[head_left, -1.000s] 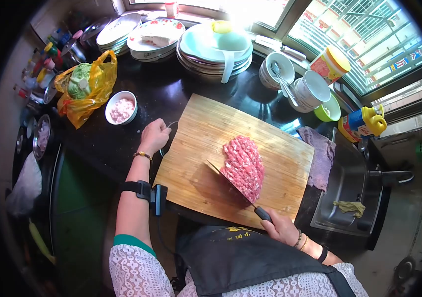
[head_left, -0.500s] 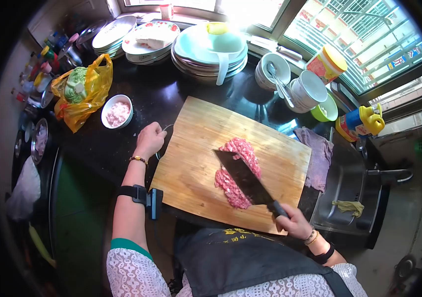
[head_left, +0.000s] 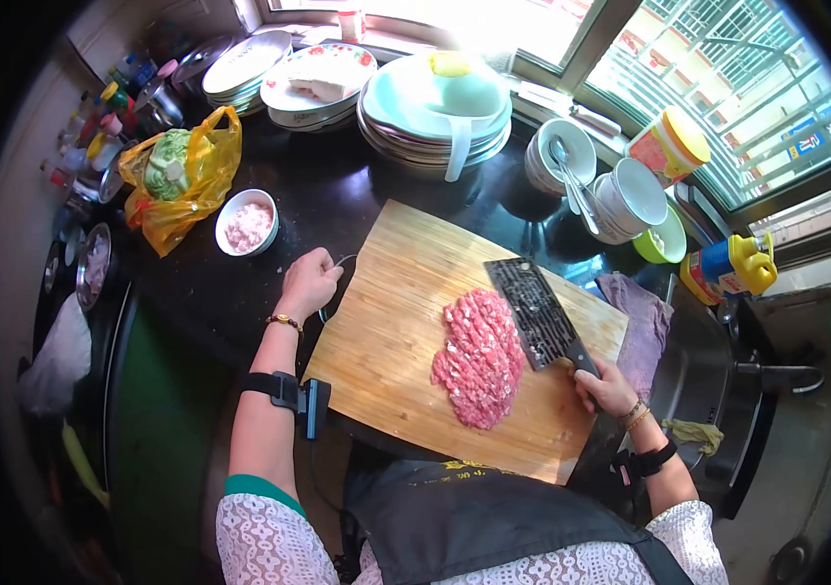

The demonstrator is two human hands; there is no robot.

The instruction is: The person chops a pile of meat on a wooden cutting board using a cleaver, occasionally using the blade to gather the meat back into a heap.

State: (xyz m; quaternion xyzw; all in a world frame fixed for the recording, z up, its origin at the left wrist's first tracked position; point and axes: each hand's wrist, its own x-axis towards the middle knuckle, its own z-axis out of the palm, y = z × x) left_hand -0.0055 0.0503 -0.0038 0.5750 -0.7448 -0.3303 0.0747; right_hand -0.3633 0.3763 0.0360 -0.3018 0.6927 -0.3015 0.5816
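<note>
A cleaver (head_left: 538, 314) is in my right hand (head_left: 611, 390), its fingers wrapped round the dark handle. Bits of meat speckle its broad blade, which is over the right part of the wooden cutting board (head_left: 381, 327). Just left of the blade, minced meat (head_left: 480, 363) lies in a flattened pink heap on the board. My left hand (head_left: 311, 283) is closed on the thin metal handle (head_left: 345, 259) at the board's left edge. Part of that handle is hidden by the fingers. A white bowl of pale minced food (head_left: 248, 222) stands beyond my left hand.
A yellow bag (head_left: 213, 168) with a cabbage (head_left: 168, 164) sits at the left. Stacked plates (head_left: 406, 146) line the back, with bowls (head_left: 567, 146) and spoons to their right. A purple cloth (head_left: 640, 322) lies between the board and the sink (head_left: 693, 375).
The cleaver has moved off the meat to the right, and its blade now shows a meat-speckled face. The heap is more fully visible. My left hand keeps its hold; the whole view has shifted slightly.
</note>
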